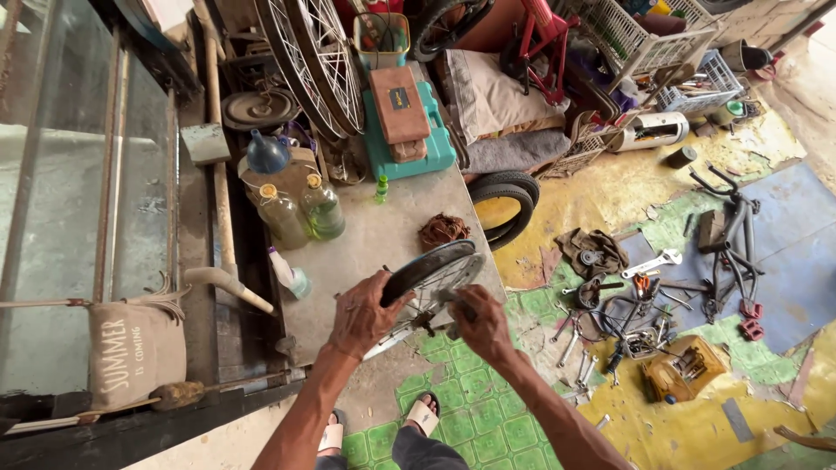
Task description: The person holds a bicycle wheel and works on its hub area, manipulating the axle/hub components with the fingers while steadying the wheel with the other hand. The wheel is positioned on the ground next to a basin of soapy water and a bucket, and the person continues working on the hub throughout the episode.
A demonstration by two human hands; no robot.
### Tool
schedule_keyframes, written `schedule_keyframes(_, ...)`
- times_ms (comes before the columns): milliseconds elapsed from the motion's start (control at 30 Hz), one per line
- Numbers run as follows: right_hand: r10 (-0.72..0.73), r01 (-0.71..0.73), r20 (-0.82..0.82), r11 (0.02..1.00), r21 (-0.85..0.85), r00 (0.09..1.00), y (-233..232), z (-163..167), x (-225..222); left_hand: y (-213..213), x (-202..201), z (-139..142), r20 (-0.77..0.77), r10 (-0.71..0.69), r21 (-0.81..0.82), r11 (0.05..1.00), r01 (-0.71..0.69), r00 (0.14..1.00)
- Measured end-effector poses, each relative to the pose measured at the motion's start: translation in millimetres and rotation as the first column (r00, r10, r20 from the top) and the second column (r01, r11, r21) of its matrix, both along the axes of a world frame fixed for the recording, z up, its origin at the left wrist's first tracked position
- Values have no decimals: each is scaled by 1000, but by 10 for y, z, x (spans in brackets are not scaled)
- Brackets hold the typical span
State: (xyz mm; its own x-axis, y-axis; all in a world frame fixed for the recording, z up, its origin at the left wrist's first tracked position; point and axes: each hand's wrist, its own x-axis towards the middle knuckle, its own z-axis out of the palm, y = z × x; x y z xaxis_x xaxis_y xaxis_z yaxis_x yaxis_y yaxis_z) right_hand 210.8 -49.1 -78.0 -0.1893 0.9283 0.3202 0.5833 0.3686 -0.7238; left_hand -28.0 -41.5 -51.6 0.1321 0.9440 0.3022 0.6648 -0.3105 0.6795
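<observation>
Wheel (433,277) gripped by left hand (364,315), right hand (482,324).

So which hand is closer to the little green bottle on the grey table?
Left. The left hand grips the small spoked wheel's rim, below the green bottle. The right hand sits farther right.

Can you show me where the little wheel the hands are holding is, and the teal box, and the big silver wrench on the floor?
small wheel (433,271): head view, on its spokes.
teal box (433,152): head view, on its right side.
silver wrench (651,262): head view, on its handle.
</observation>
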Motion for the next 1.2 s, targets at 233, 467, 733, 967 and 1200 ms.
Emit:
schedule_keyframes(233, -218, 214, -9, 965, -154, 976, 59, -31, -379, 12, 175, -58, -21, -7, -29, 1000, 7, 1000)
schedule_keyframes(467, -27, 25, 203, 1000, 14, 979, 101, -26, -482, -20, 227, 3, -31, -15, 17, 1000, 15, 999)
schedule_keyframes(733, 93, -72, 332, 995, -76, 939, 252, -36, -462, 12, 233, 14, -5, -2, 21, 1000, 2, 1000)
schedule_keyframes(967, 408, -216, 459, 884, -415, 789, 513, 46, -310, 35, 263, 3, -40, -20, -90, 996, 16, 999)
schedule_keyframes(1200, 341, -256, 466, 937, -238, 816, 415, 63, -323, 69, 342, 20, -40, -46, 21, 999, 46, 998)
